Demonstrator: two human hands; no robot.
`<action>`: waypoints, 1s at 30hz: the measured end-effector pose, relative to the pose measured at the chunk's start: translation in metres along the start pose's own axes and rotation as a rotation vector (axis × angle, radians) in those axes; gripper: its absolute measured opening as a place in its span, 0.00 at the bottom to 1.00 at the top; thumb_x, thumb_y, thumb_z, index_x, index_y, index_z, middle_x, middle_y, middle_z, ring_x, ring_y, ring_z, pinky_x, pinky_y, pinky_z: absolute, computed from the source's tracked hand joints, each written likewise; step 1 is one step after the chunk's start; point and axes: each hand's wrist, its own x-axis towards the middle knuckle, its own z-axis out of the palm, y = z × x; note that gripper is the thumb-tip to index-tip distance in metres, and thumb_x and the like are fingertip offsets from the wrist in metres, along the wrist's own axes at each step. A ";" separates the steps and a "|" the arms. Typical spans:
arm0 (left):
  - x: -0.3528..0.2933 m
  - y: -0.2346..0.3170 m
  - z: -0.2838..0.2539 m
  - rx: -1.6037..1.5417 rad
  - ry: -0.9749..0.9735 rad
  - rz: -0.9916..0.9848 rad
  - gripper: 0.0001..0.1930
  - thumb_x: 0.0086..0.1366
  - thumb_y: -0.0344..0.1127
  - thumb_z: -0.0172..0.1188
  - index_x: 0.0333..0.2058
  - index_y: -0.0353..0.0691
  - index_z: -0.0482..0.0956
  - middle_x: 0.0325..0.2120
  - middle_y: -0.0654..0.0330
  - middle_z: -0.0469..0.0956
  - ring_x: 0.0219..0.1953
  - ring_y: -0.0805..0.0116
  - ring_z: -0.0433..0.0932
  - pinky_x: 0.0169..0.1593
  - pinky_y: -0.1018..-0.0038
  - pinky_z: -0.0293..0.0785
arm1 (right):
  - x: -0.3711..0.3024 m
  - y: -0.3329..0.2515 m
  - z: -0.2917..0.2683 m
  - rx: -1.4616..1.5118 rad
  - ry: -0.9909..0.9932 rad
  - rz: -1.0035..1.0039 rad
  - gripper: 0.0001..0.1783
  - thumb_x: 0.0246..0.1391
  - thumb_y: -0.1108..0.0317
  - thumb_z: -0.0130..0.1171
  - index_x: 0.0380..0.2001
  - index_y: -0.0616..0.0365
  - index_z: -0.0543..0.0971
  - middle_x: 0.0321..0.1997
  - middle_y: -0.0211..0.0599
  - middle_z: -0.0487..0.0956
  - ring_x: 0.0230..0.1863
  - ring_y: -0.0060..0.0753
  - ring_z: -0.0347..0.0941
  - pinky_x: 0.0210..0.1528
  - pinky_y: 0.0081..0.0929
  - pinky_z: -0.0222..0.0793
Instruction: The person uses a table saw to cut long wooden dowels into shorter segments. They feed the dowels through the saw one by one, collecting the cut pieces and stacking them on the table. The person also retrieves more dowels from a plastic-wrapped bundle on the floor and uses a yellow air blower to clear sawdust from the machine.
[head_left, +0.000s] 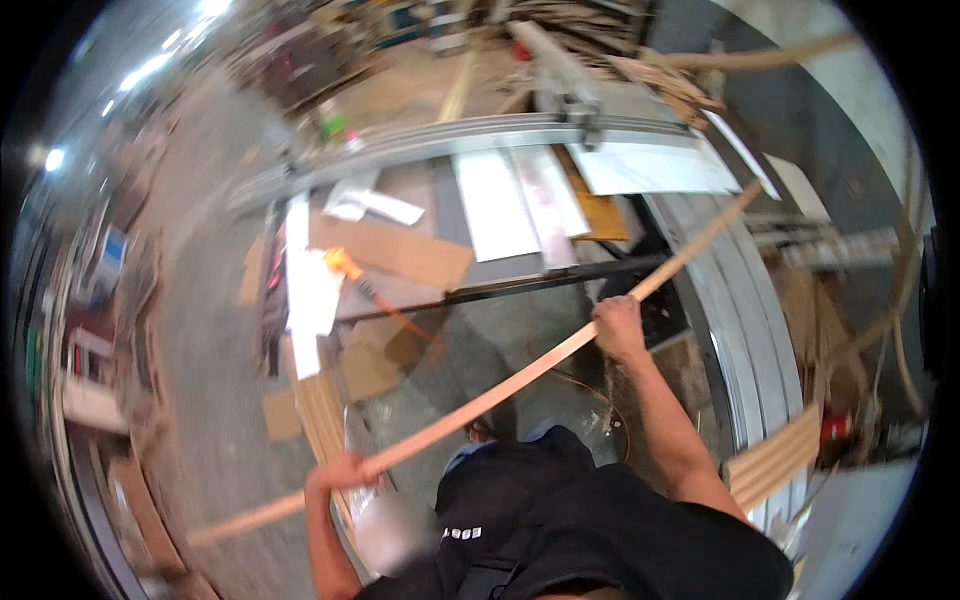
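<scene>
A long, narrow wooden strip (490, 395) runs slantwise in front of me, from low on the left up to the far right. My right hand (618, 325) is closed around it beyond its middle. My left hand (340, 472) grips it nearer the low left end, which sticks out past the hand. The strip's far end reaches over the edge of a grey metal machine table (735, 270). Ahead, an orange-yellow tool with a cable (345, 265), perhaps an air gun, lies on a work surface. Fingertips of both hands are partly hidden by the strip.
A metal rail (400, 145) crosses the far side. White boards (490, 205) and brown cardboard (400, 250) lie before it. Stacked wooden strips (775, 460) rest at the right; more strips (325, 430) lie at the left. An orange cable (625, 415) trails on the floor.
</scene>
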 end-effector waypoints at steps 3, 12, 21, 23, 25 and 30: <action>0.054 0.022 -0.021 0.285 0.133 -0.012 0.27 0.54 0.59 0.67 0.38 0.40 0.86 0.33 0.45 0.84 0.37 0.45 0.83 0.42 0.54 0.77 | 0.036 -0.008 0.012 0.166 0.093 -0.076 0.03 0.39 0.75 0.60 0.21 0.54 0.79 0.28 0.40 0.78 0.39 0.49 0.75 0.51 0.46 0.64; 0.233 0.211 -0.029 0.310 0.841 0.152 0.17 0.53 0.47 0.69 0.33 0.41 0.79 0.27 0.50 0.81 0.35 0.45 0.82 0.40 0.51 0.77 | 0.149 -0.044 0.021 0.407 -0.070 -0.202 0.05 0.31 0.74 0.62 0.20 0.60 0.81 0.25 0.46 0.80 0.33 0.55 0.77 0.40 0.46 0.70; 0.295 0.221 -0.146 0.450 0.733 -0.034 0.10 0.49 0.44 0.65 0.29 0.48 0.85 0.23 0.51 0.82 0.30 0.48 0.83 0.36 0.53 0.79 | 0.230 0.113 0.018 0.224 0.035 -0.079 0.20 0.37 0.68 0.69 0.38 0.57 0.83 0.45 0.44 0.80 0.51 0.53 0.74 0.59 0.48 0.64; 0.325 0.199 -0.180 0.489 0.761 -0.010 0.10 0.48 0.43 0.65 0.27 0.46 0.84 0.23 0.51 0.81 0.30 0.48 0.83 0.35 0.53 0.78 | 0.239 0.159 0.015 0.254 0.093 0.025 0.22 0.40 0.67 0.70 0.43 0.57 0.82 0.50 0.47 0.79 0.57 0.56 0.72 0.62 0.50 0.63; 0.350 0.191 -0.214 0.515 0.769 -0.009 0.10 0.49 0.39 0.63 0.29 0.43 0.83 0.24 0.49 0.81 0.31 0.45 0.82 0.36 0.51 0.77 | 0.229 0.204 0.024 0.120 0.088 0.194 0.25 0.44 0.65 0.72 0.48 0.58 0.80 0.59 0.51 0.76 0.62 0.58 0.68 0.66 0.50 0.60; 0.402 0.181 -0.294 0.481 0.761 -0.028 0.10 0.51 0.34 0.61 0.31 0.36 0.78 0.29 0.42 0.81 0.36 0.39 0.81 0.40 0.49 0.76 | 0.222 0.240 0.031 0.217 0.125 0.360 0.25 0.46 0.64 0.71 0.49 0.59 0.80 0.63 0.53 0.72 0.65 0.59 0.66 0.67 0.52 0.59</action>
